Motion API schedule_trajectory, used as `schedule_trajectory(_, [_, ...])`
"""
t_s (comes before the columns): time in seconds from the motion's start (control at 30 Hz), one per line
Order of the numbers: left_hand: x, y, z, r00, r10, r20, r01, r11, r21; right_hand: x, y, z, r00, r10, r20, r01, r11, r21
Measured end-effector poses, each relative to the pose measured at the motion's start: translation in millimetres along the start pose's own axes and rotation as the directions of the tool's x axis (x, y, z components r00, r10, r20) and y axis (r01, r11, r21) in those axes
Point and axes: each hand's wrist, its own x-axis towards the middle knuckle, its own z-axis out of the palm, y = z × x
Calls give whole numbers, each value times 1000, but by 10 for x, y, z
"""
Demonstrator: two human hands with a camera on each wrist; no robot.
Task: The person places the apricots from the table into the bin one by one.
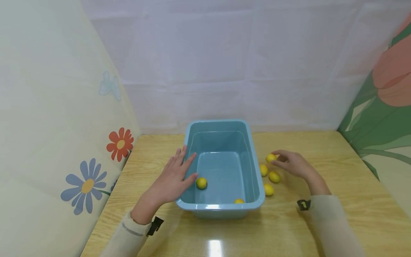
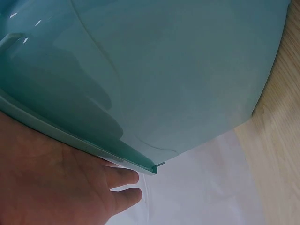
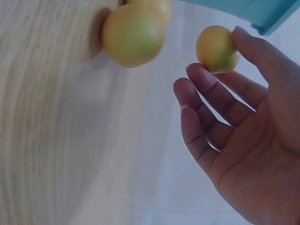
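Right grip (image 1: 294, 164) pinches a yellow fruit (image 1: 270, 158), left grip (image 1: 171, 180) spread on a blue tub (image 1: 221, 167) containing two others (image 1: 201, 183).

Free room above tub (image 1: 221, 206), its raised walls (image 1: 248, 167) around

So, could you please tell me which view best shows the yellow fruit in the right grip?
The right wrist view: the yellow fruit appears large there, pinched by the right grip, its surface mostly uncovered. The head view shows it too, but smaller; the left wrist view does not show it.
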Motion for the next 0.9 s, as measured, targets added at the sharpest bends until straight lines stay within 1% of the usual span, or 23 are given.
schedule_trajectory(0.47, [5,-1,8,1000,-4,0,4,1000,-8,-173,-230,-126,995,-83,-54,83,997,-4])
schedule_trajectory(0.7, [6,4,10,1000,-6,-5,6,1000,-13,-225,-376,-200,982,-161,-98,160,987,-14])
schedule_trajectory(0.9, [4,11,5,1000,-7,-7,6,1000,-15,-260,-506,-252,972,-199,-121,198,980,-25])
